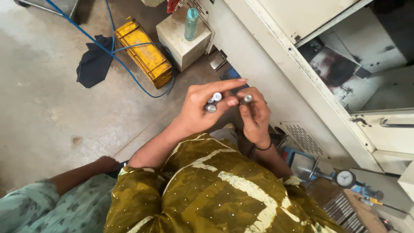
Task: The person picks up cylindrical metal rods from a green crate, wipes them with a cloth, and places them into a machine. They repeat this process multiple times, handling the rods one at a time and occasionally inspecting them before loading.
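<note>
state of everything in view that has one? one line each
left hand: raised, shut on several metal pins
right hand: raised, pinching one metal pin at the fingertips
bottle: upright on the block, capped
yellow crate: flat on the floor, blue cable looped around it
dark cloth: crumpled on the floor
dial gauge: reading too small to tell
machine door: cannot tell whether it is latched

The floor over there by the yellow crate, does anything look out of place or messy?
Yes. A dark cloth lies crumpled on the floor beside the yellow crate, and a blue cable trails loosely over both. The crate sits askew and looks scuffed.
</note>
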